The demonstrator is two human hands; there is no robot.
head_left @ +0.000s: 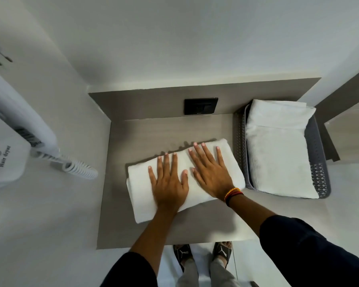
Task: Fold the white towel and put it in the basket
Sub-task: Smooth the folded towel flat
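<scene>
Fingers (165,162) of both hands spread flat, gripping nothing, on the folded white towel (139,183) mid-worktop (153,129); basket (319,175) at three o'clock holds another towel (278,150); hair dryer (19,125) at nine o'clock.

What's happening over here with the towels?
A person is folding a white towel on a grey counter. Both hands lie flat on it, fingers spread, left hand beside right hand, pressing it into a neat rectangle. To the right stands a grey basket that already holds another folded towel. The one under the hands has not gone in yet.
</scene>
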